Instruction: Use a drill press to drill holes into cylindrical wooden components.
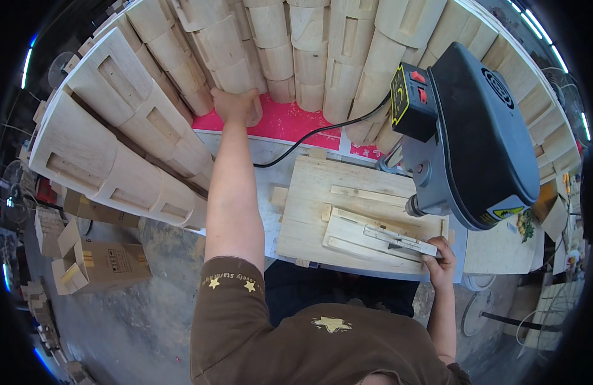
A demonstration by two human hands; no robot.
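Observation:
My left hand (235, 106) reaches far forward, its fingers closed round the lowest part of a stack of curved wooden blocks (227, 58). The block's underside and some of my fingers are hidden. My right hand (442, 260) is at the right end of a wooden jig (347, 232), thumb and fingers closed on the end of a pale, narrow bar-like piece (399, 239) that lies along the jig. I cannot make out exactly what kind of piece it is. The jig rests on a flat wooden board (303, 192).
A drill press (482, 141) with a black cover overhangs the board's right side, its chuck (414, 205) close above it. Its black cable (309, 135) crosses the table. Tall stacks of slotted blocks (345, 58) ring the back and left. A cardboard box (110, 263) sits on the floor.

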